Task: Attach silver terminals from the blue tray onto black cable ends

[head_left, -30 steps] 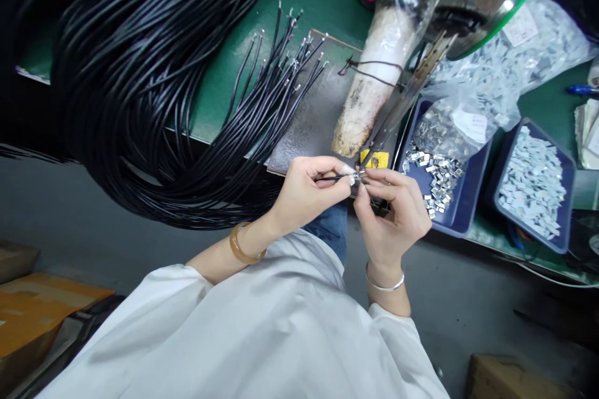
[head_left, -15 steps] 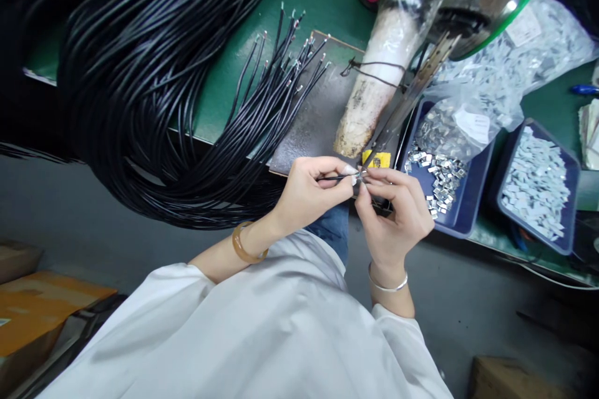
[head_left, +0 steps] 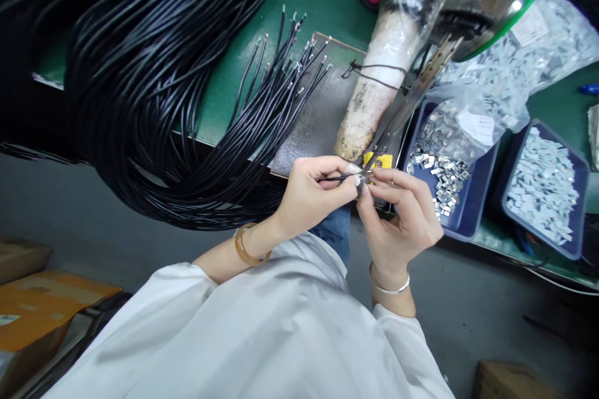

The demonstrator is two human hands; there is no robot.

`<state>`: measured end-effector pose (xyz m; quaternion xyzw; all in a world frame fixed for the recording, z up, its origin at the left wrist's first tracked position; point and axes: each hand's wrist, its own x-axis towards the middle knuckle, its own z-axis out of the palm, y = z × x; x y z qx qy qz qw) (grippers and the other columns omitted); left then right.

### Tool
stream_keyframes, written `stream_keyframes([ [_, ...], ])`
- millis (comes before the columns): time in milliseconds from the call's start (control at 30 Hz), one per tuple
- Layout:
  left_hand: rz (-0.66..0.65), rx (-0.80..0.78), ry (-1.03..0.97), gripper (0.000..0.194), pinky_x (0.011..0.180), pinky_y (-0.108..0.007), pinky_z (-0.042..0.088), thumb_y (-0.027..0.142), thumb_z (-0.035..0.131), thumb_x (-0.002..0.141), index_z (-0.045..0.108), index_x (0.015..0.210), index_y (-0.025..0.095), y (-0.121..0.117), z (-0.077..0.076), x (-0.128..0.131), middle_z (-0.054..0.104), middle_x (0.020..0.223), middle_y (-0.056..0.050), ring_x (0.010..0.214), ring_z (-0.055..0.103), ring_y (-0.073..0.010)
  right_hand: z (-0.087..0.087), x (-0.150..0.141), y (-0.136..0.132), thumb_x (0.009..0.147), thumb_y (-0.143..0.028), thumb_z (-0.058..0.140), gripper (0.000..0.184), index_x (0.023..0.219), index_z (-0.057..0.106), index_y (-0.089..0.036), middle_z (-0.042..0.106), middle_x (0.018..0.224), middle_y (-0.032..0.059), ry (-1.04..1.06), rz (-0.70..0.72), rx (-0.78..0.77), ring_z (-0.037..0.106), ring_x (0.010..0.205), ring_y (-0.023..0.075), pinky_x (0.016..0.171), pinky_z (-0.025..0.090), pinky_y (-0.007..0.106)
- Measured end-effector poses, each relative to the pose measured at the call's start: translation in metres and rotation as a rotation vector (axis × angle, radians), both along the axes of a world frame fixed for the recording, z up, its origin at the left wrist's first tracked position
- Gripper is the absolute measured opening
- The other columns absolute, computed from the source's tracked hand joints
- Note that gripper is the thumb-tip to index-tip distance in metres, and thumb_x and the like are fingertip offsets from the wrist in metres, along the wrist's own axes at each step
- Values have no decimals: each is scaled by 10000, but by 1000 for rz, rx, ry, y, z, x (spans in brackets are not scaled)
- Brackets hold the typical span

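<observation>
My left hand [head_left: 309,196], white wrapping on its fingertips, pinches the end of a black cable [head_left: 334,178]. Opposite it, my right hand [head_left: 401,212] has thumb and fingers closed right at the cable's end; what they hold is too small and covered to make out. A worn metal rod [head_left: 397,121] slants down between the hands, its dark narrow tip touching or nearly touching the cable end. Behind the fingertips is a yellow patch [head_left: 381,160]. Left of my hands, a large bundle of black cables [head_left: 178,106] lies over the bench edge, stripped ends fanned out.
A stained white tube [head_left: 367,93], tied with wire, leans over a metal plate [head_left: 318,112]. One blue tray [head_left: 484,190] holds metal connector shells and a plastic bag; another blue tray [head_left: 584,199] holds pale small parts. A big clear bag [head_left: 556,37] lies behind.
My right hand has shifted slightly right, its fingertips a little apart from the left ones. The left hand keeps its pinch on the cable. The whole view has drifted slightly.
</observation>
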<state>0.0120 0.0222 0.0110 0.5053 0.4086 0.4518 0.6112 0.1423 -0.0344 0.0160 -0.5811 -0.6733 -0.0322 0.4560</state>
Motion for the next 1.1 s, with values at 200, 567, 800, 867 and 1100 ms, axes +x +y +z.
stream_keyframes([
  [200, -41, -52, 34, 94, 436, -169, 247, 184, 690, 713, 715, 665, 107, 1, -2, -2, 450, 507, 43, 480, 331, -39, -4, 2, -4, 803, -38, 712, 212, 906, 617, -197, 740, 1051, 66, -17, 27, -21, 729, 955, 168, 813, 652, 304],
  [567, -56, -93, 2, 133, 451, -180, 230, 209, 694, 722, 618, 650, 127, -1, -2, -1, 366, 516, 67, 492, 300, -42, -5, 2, -3, 812, -52, 711, 208, 924, 624, -203, 760, 1037, 58, -59, 1, 7, 739, 929, 161, 802, 632, 285],
  [800, -66, -59, -18, 109, 422, -175, 170, 188, 682, 735, 612, 681, 124, -1, 3, -2, 347, 511, 80, 470, 248, -31, -3, 0, -3, 806, -50, 716, 196, 900, 625, -196, 764, 1034, 53, -50, -13, 26, 739, 911, 148, 793, 632, 269],
  [867, -69, -38, -11, 102, 419, -176, 167, 186, 677, 743, 615, 690, 124, -1, 3, -3, 337, 513, 81, 470, 242, -32, -2, -1, -4, 802, -43, 717, 198, 890, 623, -193, 765, 1030, 54, -43, -15, 29, 739, 908, 145, 796, 632, 265],
  [1100, -103, -51, -9, 91, 421, -179, 190, 200, 672, 757, 633, 713, 131, -3, -3, -2, 366, 527, 72, 474, 261, -36, -7, 2, -5, 804, -60, 716, 211, 910, 616, -213, 766, 1017, 43, -36, -19, 33, 745, 880, 152, 783, 634, 275],
])
